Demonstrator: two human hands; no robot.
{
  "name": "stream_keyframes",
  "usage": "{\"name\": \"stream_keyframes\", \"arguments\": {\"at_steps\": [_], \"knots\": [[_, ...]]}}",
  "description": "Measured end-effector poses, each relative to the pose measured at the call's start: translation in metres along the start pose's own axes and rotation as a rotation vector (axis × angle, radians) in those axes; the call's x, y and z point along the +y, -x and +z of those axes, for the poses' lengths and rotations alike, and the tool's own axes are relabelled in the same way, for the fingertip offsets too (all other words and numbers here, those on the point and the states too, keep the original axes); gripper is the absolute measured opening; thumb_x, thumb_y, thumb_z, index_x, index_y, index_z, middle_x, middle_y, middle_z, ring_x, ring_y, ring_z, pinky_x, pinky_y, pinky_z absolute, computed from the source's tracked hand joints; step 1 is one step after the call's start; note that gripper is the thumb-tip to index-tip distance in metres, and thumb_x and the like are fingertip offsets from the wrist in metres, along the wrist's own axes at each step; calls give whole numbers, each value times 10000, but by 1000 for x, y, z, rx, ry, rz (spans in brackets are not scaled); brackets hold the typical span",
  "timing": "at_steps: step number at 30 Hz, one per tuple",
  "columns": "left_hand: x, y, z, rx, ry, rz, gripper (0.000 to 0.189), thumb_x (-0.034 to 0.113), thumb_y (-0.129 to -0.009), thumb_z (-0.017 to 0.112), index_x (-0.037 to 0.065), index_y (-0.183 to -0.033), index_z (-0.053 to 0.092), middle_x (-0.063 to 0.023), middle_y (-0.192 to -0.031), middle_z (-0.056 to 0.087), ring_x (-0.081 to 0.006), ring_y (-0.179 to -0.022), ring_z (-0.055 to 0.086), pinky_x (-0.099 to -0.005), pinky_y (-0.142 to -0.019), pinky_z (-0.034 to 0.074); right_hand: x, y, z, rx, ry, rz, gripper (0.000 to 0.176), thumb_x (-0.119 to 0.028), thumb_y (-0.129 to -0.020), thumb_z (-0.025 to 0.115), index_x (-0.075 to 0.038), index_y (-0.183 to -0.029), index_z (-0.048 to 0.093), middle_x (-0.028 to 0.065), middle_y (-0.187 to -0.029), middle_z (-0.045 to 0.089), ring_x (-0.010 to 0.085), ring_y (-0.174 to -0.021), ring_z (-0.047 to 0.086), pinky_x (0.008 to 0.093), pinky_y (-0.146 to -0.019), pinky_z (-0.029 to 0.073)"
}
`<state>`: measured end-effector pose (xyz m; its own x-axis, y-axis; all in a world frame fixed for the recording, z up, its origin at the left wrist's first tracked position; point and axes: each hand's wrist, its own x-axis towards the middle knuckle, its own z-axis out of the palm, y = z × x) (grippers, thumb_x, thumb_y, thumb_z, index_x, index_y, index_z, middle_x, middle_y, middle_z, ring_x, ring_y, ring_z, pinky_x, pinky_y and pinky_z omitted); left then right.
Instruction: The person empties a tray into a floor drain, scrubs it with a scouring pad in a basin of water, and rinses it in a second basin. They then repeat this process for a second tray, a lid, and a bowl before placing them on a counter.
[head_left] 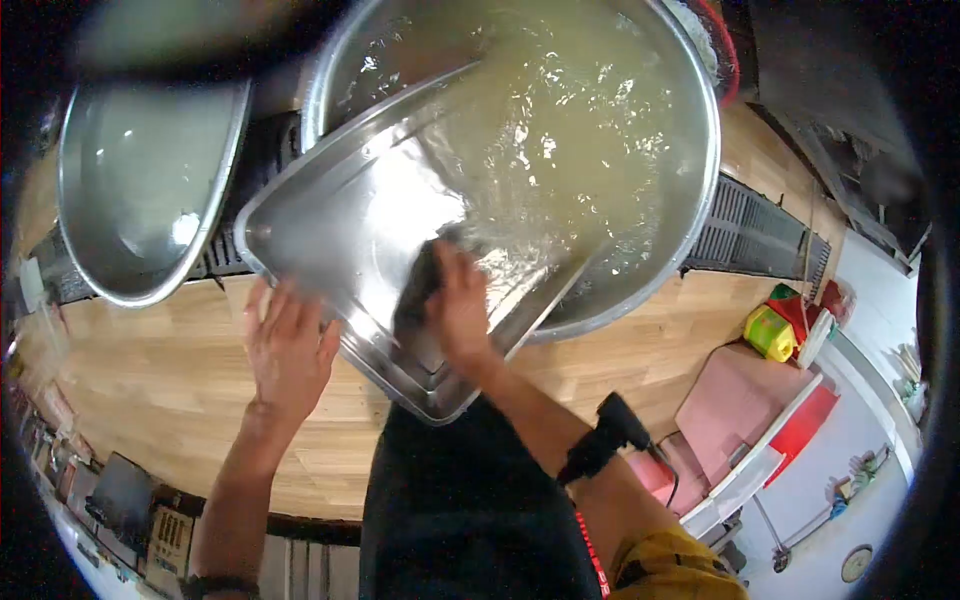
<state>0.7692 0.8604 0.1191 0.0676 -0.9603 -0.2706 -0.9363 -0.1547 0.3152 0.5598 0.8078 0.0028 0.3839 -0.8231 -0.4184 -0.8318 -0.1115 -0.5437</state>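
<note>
A rectangular stainless steel tray (330, 240) lies tilted across the big round metal basin (712, 150), its far part dipping into cloudy water. My right hand (462, 310) is inside the tray near its close corner, fingers bent over a dark grey scouring pad (418, 285). Motion blurs the pad, and the hand covers part of it. My left hand (285, 345) is at the tray's left rim, with its fingers stretched out and the thumb apart, holding nothing.
A smaller metal basin (135, 297) of cloudy water stands at left. Floor grates (750, 235) run beside the basins over a wood-patterned floor (200, 390). At right are a yellow container (768, 333) and a pink board (735, 405). A cardboard box (170, 540) is at lower left.
</note>
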Motion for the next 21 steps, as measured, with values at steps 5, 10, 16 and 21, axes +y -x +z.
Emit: {"name": "stream_keyframes", "arguments": {"at_steps": [5,10,16,21], "knots": [[-11,15,11,3,-35,156,314,147,-689,677,-6,-946,583,-131,-1027,555,-267,-1092,489,-458,-1013,289,-91,-33,31,34,-69,-678,483,-158,-756,544,-117,-1232,472,125,-1224,489,307,-1054,489,422,-871,408],[-13,25,13,-71,59,127,418,236,-637,732,-7,-945,587,-121,-1068,565,-285,-1139,472,-492,-1010,297,-79,-131,28,119,117,-749,284,-192,-770,515,-150,-1038,597,111,-1161,534,310,-1023,498,442,-846,413],[-9,45,34,-81,170,259,445,279,-486,785,102,-861,623,-66,-1005,581,-256,-1026,535,-448,-946,374,-11,-185,-1,264,303,-176,192,-198,-774,549,-81,-906,625,160,-843,612,343,-965,517,437,-853,405],[-6,44,50,38,364,279,350,264,-512,770,105,-778,608,-19,-868,562,-219,-878,536,-399,-827,378,-73,-116,34,325,42,-368,123,-74,-641,607,-44,-732,531,135,-846,484,345,-877,487,421,-790,429]]}}
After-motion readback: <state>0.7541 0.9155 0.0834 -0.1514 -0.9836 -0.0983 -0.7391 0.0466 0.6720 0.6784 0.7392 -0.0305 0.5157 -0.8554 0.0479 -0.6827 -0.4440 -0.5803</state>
